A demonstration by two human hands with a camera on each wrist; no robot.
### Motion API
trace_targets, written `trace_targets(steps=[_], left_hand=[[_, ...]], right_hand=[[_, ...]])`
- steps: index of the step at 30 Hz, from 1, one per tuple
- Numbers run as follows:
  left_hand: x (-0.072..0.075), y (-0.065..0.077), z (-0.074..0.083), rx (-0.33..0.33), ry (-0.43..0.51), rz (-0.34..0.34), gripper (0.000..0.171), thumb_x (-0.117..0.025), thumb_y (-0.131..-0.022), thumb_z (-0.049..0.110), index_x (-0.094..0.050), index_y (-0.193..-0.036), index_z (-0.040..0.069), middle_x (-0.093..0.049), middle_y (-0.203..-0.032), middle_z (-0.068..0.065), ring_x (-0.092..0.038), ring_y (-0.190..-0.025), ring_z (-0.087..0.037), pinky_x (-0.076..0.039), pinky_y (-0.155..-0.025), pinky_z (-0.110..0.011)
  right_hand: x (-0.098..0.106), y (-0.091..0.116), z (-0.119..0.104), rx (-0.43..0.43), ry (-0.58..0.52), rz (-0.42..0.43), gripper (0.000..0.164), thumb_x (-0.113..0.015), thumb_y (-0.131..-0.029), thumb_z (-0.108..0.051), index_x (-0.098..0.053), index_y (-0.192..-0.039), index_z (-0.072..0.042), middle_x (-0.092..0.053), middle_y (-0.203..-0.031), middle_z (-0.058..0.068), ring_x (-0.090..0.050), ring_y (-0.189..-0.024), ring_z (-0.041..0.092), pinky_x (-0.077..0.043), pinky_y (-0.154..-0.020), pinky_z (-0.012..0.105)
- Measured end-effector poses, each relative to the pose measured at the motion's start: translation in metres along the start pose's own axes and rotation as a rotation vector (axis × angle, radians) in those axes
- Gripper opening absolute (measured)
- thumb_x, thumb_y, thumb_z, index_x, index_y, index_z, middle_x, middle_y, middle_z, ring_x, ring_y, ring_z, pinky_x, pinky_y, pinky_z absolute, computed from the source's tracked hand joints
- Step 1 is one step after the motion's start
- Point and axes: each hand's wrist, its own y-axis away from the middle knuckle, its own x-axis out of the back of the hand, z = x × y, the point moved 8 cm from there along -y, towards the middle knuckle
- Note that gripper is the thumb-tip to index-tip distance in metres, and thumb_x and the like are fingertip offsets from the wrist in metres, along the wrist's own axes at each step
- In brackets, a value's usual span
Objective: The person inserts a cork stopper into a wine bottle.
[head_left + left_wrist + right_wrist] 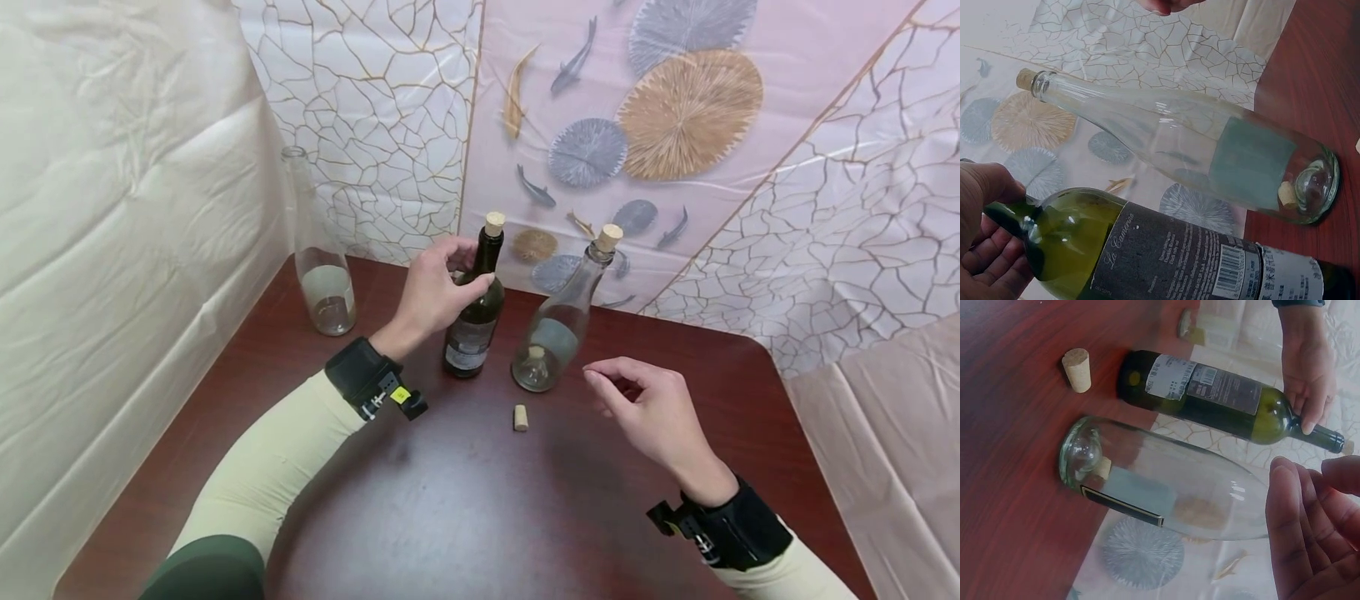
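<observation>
My left hand grips the neck of a dark green wine bottle, thumb in front and fingers behind. A cork sticks up from that bottle's mouth. Just right of it stands a clear glass bottle with a cork in its mouth; another cork lies inside at its base. On the table in front of the two bottles is a loose cork, standing on end. My right hand hovers right of the clear bottle, fingers loosely bent, thumb near the fingertips, holding nothing.
A second clear bottle, its mouth uncorked, stands at the table's back left. Patterned sheeting rises behind the dark red table, and pale cloth hangs along the left side.
</observation>
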Motion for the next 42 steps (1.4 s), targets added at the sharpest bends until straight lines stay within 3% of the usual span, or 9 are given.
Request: trace_targets(steps=[8, 12, 19, 22, 27, 34, 42], left_hand=[[0.0, -0.001, -0.001, -0.003, -0.048, -0.064, 0.039, -0.081, -0.091, 0.017, -0.066, -0.125, 0.005, -0.071, -0.114, -0.011, -0.07, -0.105, -0.025, -0.061, -0.095, -0.043], [0.005, 0.008, -0.006, -0.008, -0.028, -0.043, 0.041, -0.082, -0.091, 0.02, -0.067, -0.126, 0.006, -0.071, -0.117, -0.012, -0.071, -0.106, -0.026, -0.061, -0.095, -0.045], [0.023, 0.038, -0.027, 0.006, -0.039, 0.042, 0.032, -0.082, -0.092, 0.027, -0.071, -0.118, 0.011, -0.073, -0.112, -0.006, -0.07, -0.102, -0.021, -0.059, -0.093, -0.04], [0.028, 0.055, -0.041, 0.036, -0.036, 0.041, 0.028, -0.079, -0.094, 0.026, -0.071, -0.116, 0.011, -0.074, -0.111, -0.005, -0.07, -0.101, -0.021, -0.059, -0.092, -0.044], [0.025, 0.093, -0.069, 0.119, -0.003, 0.001, 0.019, -0.077, -0.096, 0.02, -0.071, -0.112, 0.01, -0.075, -0.108, -0.006, -0.071, -0.097, -0.019, -0.061, -0.089, -0.044], [0.02, 0.134, -0.093, 0.197, 0.04, -0.009, 0.015, -0.074, -0.098, 0.02, -0.072, -0.111, 0.011, -0.075, -0.107, -0.005, -0.07, -0.096, -0.013, -0.059, -0.086, -0.023], [0.021, 0.158, -0.112, 0.275, 0.142, 0.06, 0.016, -0.075, -0.097, 0.013, -0.072, -0.109, 0.004, -0.074, -0.107, -0.013, -0.068, -0.094, -0.007, -0.059, -0.084, -0.02]], right_hand=[[-0.001, -0.002, 0.004, -0.004, -0.017, 0.014, 0.009, -0.075, -0.097, -0.015, -0.08, -0.104, -0.017, -0.075, -0.073, -0.005, -0.069, -0.057, 0.011, -0.053, -0.057, 0.014], [0.0, -0.003, 0.006, -0.023, -0.055, 0.029, 0.01, -0.074, -0.098, -0.015, -0.079, -0.106, -0.018, -0.076, -0.075, -0.001, -0.069, -0.059, 0.007, -0.053, -0.058, 0.015], [0.005, 0.002, 0.022, -0.125, -0.182, 0.099, 0.015, -0.073, -0.098, -0.014, -0.079, -0.112, -0.014, -0.077, -0.081, 0.005, -0.071, -0.063, 0.006, -0.059, -0.06, 0.019], [0.0, 0.009, 0.034, -0.187, -0.254, 0.119, 0.016, -0.073, -0.099, -0.014, -0.079, -0.113, -0.01, -0.077, -0.085, 0.003, -0.072, -0.064, 0.007, -0.061, -0.061, 0.023], [-0.021, 0.027, 0.059, -0.345, -0.406, 0.136, 0.022, -0.072, -0.1, -0.02, -0.076, -0.114, -0.005, -0.076, -0.084, -0.002, -0.074, -0.064, 0.013, -0.063, -0.062, 0.029], [-0.051, 0.055, 0.093, -0.613, -0.606, 0.193, 0.038, -0.076, -0.096, -0.031, -0.073, -0.119, -0.001, -0.078, -0.087, 0.006, -0.076, -0.068, 0.016, -0.065, -0.066, 0.031], [-0.071, 0.077, 0.11, -0.708, -0.699, 0.271, 0.037, -0.076, -0.097, -0.032, -0.074, -0.116, 0.0, -0.077, -0.083, 0.005, -0.075, -0.065, 0.013, -0.064, -0.064, 0.029]])
